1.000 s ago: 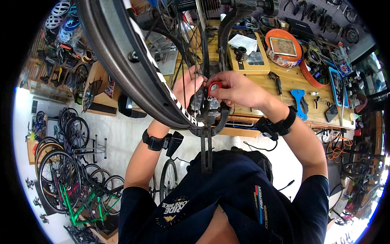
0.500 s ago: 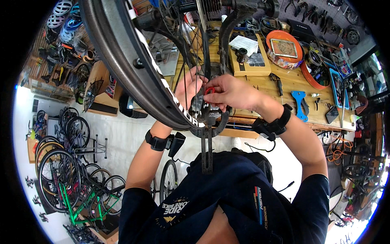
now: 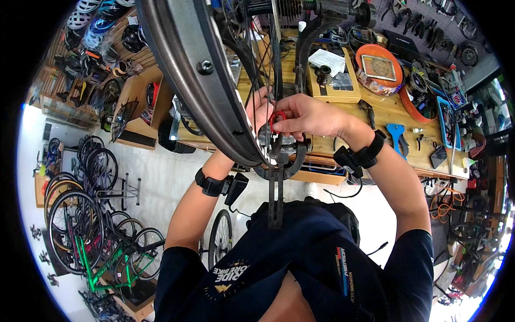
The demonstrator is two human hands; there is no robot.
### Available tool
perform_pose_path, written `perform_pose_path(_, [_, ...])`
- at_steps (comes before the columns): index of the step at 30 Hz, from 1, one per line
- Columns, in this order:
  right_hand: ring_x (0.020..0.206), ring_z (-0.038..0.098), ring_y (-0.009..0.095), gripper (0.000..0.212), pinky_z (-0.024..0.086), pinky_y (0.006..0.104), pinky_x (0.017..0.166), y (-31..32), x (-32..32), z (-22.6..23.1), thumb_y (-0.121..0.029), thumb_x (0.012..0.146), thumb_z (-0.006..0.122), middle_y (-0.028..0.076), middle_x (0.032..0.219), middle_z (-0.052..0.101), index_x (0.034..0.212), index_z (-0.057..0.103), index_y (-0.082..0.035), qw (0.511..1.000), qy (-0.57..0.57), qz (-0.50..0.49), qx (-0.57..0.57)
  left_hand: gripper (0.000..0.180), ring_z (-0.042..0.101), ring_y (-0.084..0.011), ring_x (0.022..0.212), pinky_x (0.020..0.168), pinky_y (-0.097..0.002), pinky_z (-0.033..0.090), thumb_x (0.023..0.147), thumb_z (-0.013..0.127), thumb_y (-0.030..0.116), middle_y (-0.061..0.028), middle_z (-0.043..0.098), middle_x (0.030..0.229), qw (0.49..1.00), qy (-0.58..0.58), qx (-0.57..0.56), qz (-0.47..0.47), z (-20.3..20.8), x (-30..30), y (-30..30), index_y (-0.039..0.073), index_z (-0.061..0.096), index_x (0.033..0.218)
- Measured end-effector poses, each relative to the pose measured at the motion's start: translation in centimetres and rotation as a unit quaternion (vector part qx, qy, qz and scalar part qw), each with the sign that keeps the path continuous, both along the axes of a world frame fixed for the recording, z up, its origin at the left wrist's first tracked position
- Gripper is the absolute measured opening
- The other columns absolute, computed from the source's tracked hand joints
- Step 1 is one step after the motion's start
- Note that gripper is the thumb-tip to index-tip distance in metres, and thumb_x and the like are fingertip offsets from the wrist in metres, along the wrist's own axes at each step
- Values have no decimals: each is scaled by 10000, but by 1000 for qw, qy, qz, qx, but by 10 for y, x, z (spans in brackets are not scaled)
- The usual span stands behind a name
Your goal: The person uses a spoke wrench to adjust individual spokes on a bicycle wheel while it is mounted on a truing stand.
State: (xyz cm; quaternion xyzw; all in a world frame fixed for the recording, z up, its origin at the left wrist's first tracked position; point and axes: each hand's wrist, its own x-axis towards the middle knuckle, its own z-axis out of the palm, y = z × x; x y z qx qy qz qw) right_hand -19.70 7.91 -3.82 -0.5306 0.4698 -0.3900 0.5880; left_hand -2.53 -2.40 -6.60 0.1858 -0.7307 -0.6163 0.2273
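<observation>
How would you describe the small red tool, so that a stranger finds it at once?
Start at the big bicycle wheel near the wooden workbench. Both hands meet beside its rim; the right hand pinches a small red ring-shaped tool, the only red thing among dark spokes.

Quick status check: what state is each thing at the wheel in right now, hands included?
Bicycle wheel: upright in the dark stand.
Small red tool: pinched in right fingertips at the rim.
Right hand: closed on the tool.
Left hand: behind the spokes, grip hidden.
Dark stand: upright.
</observation>
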Motion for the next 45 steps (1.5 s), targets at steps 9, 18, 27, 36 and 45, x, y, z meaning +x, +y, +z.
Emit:
perform_pose_path(9, [510,495,59,170,393,203,482,2,3,6,-148,868,687,1,666,581,903,612,1,998,-45,-12,51,725,542,-147,996,909,-293,404,926,494,557,-64,531,1087,1000,13,14,-5,-2,2,0,13,399,1396])
perform_pose_path(18, [598,526,65,267,462,211,575,0,6,-6,-219,890,674,12,761,602,1011,640,17,992,-106,23,59,826,545,-177,1037,892,-303,435,900,444,650,-92,512,1112,996,58,47,-52,6,4,7,-3,369,1401])
perform_pose_path(27, [732,589,91,242,503,246,679,-12,11,-26,-214,874,692,36,858,646,923,641,17,990,-105,22,-91,777,531,-192,1085,971,-318,398,945,404,587,-123,538,1167,996,16,-67,-48,-1,6,-5,-25,329,1418])
perform_pose_path(36, [745,646,240,327,503,347,697,0,44,9,-224,786,749,165,781,651,870,617,63,955,187,-197,-118,758,550,-206,1124,929,-318,463,945,471,530,-133,528,1230,987,18,147,-58,14,8,-1,-38,310,1420])
perform_pose_path(45, [878,650,392,378,516,409,781,2,44,22,-168,816,669,261,918,654,1030,547,117,954,219,-176,-103,660,582,-176,1032,894,-298,456,954,491,484,-116,589,1124,995,-33,95,-24,24,9,0,-40,423,1350])
